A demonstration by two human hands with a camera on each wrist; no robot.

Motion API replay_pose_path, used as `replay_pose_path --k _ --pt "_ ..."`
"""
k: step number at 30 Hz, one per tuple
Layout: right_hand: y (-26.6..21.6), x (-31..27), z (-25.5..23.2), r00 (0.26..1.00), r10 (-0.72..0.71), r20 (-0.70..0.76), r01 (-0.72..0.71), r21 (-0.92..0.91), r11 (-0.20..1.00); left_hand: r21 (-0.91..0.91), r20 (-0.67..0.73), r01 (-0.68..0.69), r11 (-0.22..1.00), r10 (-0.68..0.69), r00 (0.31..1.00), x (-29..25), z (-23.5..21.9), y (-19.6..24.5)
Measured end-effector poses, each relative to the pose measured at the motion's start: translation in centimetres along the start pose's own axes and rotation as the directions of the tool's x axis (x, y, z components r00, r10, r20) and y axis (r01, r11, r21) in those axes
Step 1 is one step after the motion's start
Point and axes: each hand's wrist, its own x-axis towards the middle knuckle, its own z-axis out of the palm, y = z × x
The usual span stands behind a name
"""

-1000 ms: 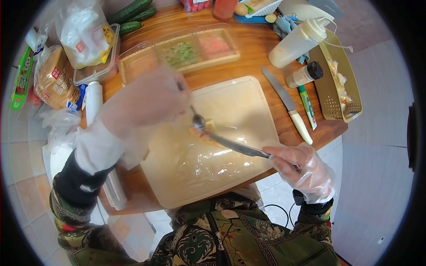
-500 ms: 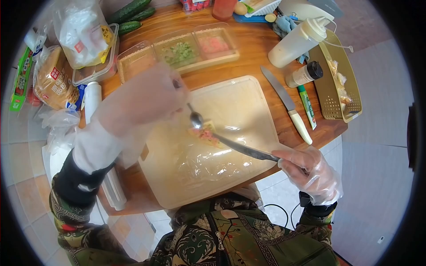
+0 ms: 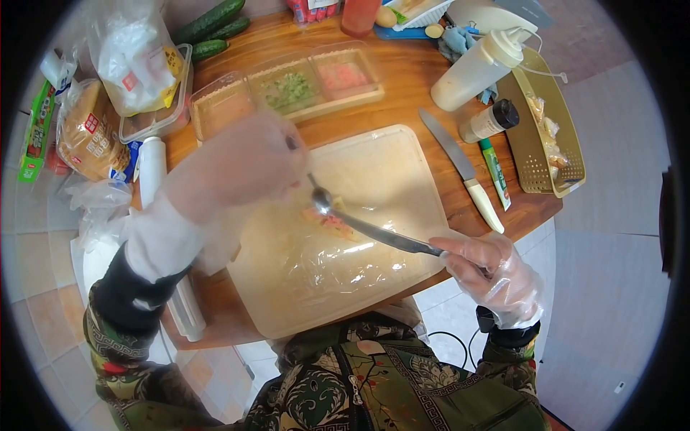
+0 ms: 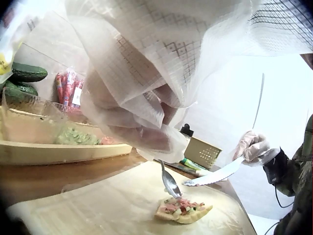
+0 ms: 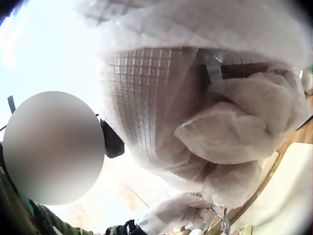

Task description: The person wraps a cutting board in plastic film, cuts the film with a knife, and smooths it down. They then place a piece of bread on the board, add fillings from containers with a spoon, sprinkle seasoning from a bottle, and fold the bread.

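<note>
My gloved left hand (image 3: 241, 161) is above the left side of the cream cutting board (image 3: 388, 154), gripping a metal spoon (image 3: 323, 203) whose bowl points down. Beneath the spoon lies a small piece of bread (image 4: 195, 215) topped with diced pink and green bits. From the right, my gloved right hand (image 3: 492, 276) grips a knife (image 3: 388, 238) with a serrated edge visible in the left wrist view. Its blade reaches over the board, its tip right at the spoon bowl. In the right wrist view, curled fingers (image 5: 225, 132) hide most of the handle.
A three-part tray (image 3: 345, 102) with green and pink chopped food stands behind the board. To the right lie a white-handled knife (image 3: 449, 147), a squeeze bottle (image 3: 474, 72), a shaker (image 3: 491, 122) and a basket (image 3: 532, 161). Bagged bread (image 3: 93, 136) and cucumbers (image 3: 212, 25) are at the left and back.
The right hand draws the knife slightly back to the right, then returns it left so its tip meets the spoon bowl again. The left hand stays nearly in place with the spoon.
</note>
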Motion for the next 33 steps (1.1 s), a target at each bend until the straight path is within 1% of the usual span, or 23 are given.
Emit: replay_pose_path --k 2,5,11,14,16,17,19,20,22,23,25,28,31,33 --pt "0.2 0.2 0.3 1.0 0.019 0.007 -0.02 0.028 0.999 0.009 0.005 -0.002 1.0 0.002 1.0 0.2 0.0 -0.1" --pt "0.4 0.3 0.5 1.0 -0.02 -0.004 0.02 0.009 1.0 0.014 0.009 -0.005 1.0 0.005 1.0 0.2 0.1 -0.1" --pt "1.0 -0.4 0.2 0.999 -0.051 -0.007 0.05 -0.093 0.994 -0.008 -0.03 0.02 1.0 -0.02 0.999 -0.2 -0.2 0.2" --pt "0.5 -0.2 0.4 0.998 -0.049 -0.039 0.046 -0.072 0.996 -0.002 -0.036 0.022 1.0 -0.022 0.999 -0.1 -0.1 0.0" --pt "-0.4 0.5 0.2 1.0 -0.028 -0.006 0.028 0.035 0.999 0.01 -0.041 0.012 1.0 -0.012 0.999 0.0 -0.1 0.0" --pt "-0.6 0.4 0.1 1.0 -0.03 -0.007 0.03 0.035 0.999 0.023 -0.029 0.008 1.0 -0.007 1.0 0.0 -0.2 0.0" --pt "-1.0 0.2 0.0 0.999 -0.035 -0.016 0.034 -0.075 0.997 0.037 -0.02 0.004 0.999 -0.004 1.0 -0.1 -0.3 0.0" --pt "-1.0 0.2 -0.2 0.999 -0.037 -0.015 0.036 -0.075 0.997 0.031 -0.027 0.003 1.0 -0.002 1.0 -0.2 -0.3 0.1" --pt "-0.9 0.1 -0.6 0.996 0.065 0.066 -0.063 -0.024 0.998 0.025 -0.034 0.0 1.0 0.001 0.999 -0.3 -0.4 0.1" --pt "-0.7 0.2 -0.5 0.996 0.065 0.064 -0.063 -0.025 0.998 0.025 -0.043 0.0 1.0 0.001 0.999 -0.3 -0.4 0.1" --pt "-0.2 0.1 -0.3 1.0 -0.021 0.012 0.022 -0.034 0.999 0.027 -0.051 -0.003 1.0 0.004 0.999 -0.3 -0.3 0.2" --pt "-0.4 0.3 0.1 1.0 0.005 -0.003 -0.005 0.009 1.0 0.021 -0.056 0.008 1.0 -0.007 0.998 -0.3 -0.2 0.3" --pt "-0.5 0.2 0.1 1.0 0.026 0.014 -0.026 0.01 1.0 0.007 -0.06 -0.008 1.0 0.009 0.998 -0.3 -0.2 0.1" --pt "-0.5 0.1 -0.1 1.0 0.019 0.014 -0.019 -0.007 1.0 -0.039 -0.061 -0.006 0.999 0.003 0.998 -0.3 -0.2 0.1"
